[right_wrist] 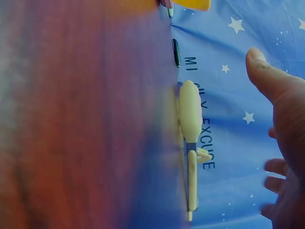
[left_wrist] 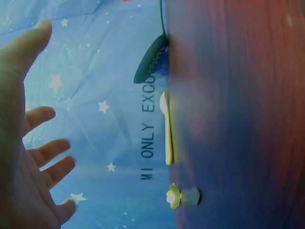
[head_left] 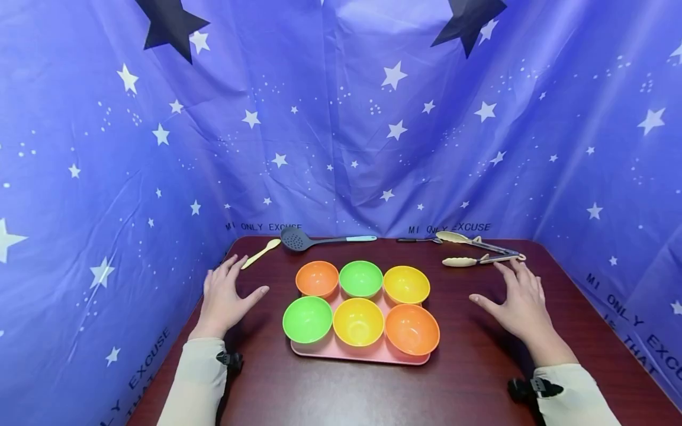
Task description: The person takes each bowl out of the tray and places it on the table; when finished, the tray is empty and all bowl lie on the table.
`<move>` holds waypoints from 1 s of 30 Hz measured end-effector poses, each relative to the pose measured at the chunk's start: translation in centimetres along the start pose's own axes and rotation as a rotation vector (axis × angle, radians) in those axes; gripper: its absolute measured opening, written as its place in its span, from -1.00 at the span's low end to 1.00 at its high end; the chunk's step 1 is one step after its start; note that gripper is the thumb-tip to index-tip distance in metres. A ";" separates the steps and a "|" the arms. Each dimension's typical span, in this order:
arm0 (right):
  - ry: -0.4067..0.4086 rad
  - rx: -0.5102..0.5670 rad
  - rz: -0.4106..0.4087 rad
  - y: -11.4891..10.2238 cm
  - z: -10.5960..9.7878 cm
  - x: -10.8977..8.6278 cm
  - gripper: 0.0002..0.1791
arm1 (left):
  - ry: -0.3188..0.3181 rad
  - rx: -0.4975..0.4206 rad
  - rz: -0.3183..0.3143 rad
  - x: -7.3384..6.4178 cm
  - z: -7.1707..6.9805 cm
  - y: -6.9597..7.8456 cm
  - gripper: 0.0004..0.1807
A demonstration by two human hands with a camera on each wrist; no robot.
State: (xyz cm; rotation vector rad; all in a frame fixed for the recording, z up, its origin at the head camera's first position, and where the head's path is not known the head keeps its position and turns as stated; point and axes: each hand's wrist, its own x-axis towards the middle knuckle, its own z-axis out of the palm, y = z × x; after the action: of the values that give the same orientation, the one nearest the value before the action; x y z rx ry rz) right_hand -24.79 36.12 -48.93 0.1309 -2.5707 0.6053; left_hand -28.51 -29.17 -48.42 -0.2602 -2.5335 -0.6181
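six round, glossy orange, green and yellow bowls hide most of the flat pink tray. in the right wrist view, the cream-tipped metal tongs cover one end of the thin black-handled utensil, and the dark red wooden counter is blurred.

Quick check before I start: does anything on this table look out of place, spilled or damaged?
Nothing looks spilled or damaged. The one mild oddity: the nearer green bowl and nearer orange bowl appear to jut past the sides of the pink tray, so it looks slightly overcrowded.
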 end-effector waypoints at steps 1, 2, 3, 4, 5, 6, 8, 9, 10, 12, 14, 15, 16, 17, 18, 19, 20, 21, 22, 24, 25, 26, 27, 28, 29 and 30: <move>-0.006 0.007 0.001 -0.1 0.0 0.2 0.11 | -0.007 -0.022 -0.002 0.0 0.1 0.1 0.08; -0.014 0.013 0.004 -0.2 -0.1 0.4 0.08 | -0.015 -0.043 -0.004 0.1 0.2 0.1 0.06; -0.023 0.017 0.007 -0.3 -0.1 0.5 0.06 | -0.024 -0.063 -0.007 0.1 0.4 0.2 0.04; -0.032 0.021 0.010 -0.4 -0.1 0.7 0.04 | -0.035 -0.081 -0.011 0.2 0.5 0.2 0.03; -0.041 0.026 0.010 -0.5 -0.1 0.8 0.02 | -0.044 -0.095 -0.014 0.2 0.7 0.2 0.02; -0.052 0.032 0.010 -0.6 -0.1 1.0 0.00 | -0.054 -0.110 -0.020 0.2 0.8 0.2 0.01; -0.067 0.042 0.007 -0.8 0.0 1.3 -0.03 | -0.081 -0.135 -0.029 0.3 1.3 0.2 -0.01; -0.072 0.048 0.004 -0.9 0.0 1.4 -0.04 | -0.097 -0.143 -0.035 0.3 1.5 0.1 -0.02; -0.077 0.053 0.002 -1.0 0.1 1.6 -0.05 | -0.112 -0.151 -0.042 0.4 1.8 0.1 -0.02; -0.088 0.066 0.001 -1.3 0.2 1.9 -0.07 | -0.144 -0.174 -0.059 0.5 2.3 0.1 -0.02; -0.100 0.080 0.003 -1.6 0.3 2.2 -0.09 | -0.176 -0.196 -0.075 0.5 2.7 0.1 -0.03; -0.109 0.089 0.006 -1.8 0.4 2.3 -0.10 | -0.189 -0.206 -0.082 0.6 2.9 0.1 -0.04; -0.118 0.096 0.010 -1.9 0.5 2.5 -0.12 | -0.201 -0.225 -0.089 0.7 3.1 0.2 -0.05; -0.125 0.104 0.011 -2.1 0.6 2.6 -0.13 | -0.210 -0.242 -0.092 0.7 3.3 0.3 -0.05; -0.132 0.109 0.014 -2.3 0.7 2.7 -0.14 | -0.219 -0.259 -0.091 0.8 3.6 0.4 -0.06; -0.139 0.117 0.017 -2.4 0.9 2.9 -0.15 | -0.226 -0.281 -0.092 0.9 3.8 0.4 -0.08; -0.146 0.125 0.021 -2.6 1.0 3.0 -0.16 | -0.233 -0.302 -0.095 1.0 4.0 0.5 -0.09; -0.151 0.137 0.023 -2.7 1.2 3.2 -0.17 | -0.236 -0.327 -0.095 1.2 4.3 0.5 -0.10; -0.154 0.149 0.024 -2.8 1.3 3.3 -0.18 | -0.239 -0.354 -0.095 1.2 4.5 0.6 -0.12; -0.161 0.182 0.024 -3.1 1.7 3.7 -0.21 | -0.243 -0.403 -0.093 1.4 4.8 0.7 -0.14; -0.163 0.200 0.024 -3.2 1.8 3.8 -0.22 | -0.244 -0.432 -0.094 1.5 5.0 0.8 -0.14; -0.165 0.215 0.024 -3.3 2.0 3.9 -0.23 | -0.244 -0.456 -0.093 1.6 5.2 0.8 -0.16; -0.167 0.228 0.025 -3.4 2.2 4.0 -0.24 | -0.243 -0.483 -0.094 1.6 5.3 0.8 -0.17; -0.169 0.237 0.024 -3.5 2.4 4.1 -0.25 | -0.242 -0.507 -0.098 1.6 5.4 0.9 -0.19; -0.171 0.246 0.026 -3.7 2.6 4.2 -0.26 | -0.241 -0.534 -0.104 1.7 5.5 0.9 -0.21; -0.173 0.259 0.028 -3.8 2.8 4.3 -0.27 | -0.240 -0.558 -0.109 1.7 5.6 1.0 -0.24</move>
State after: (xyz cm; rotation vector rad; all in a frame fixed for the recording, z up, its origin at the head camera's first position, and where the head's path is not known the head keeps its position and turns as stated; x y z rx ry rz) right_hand -29.06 31.58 -47.54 0.2442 -2.6505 0.9752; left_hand -32.12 -25.54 -51.49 -0.4112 -2.5561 -1.4100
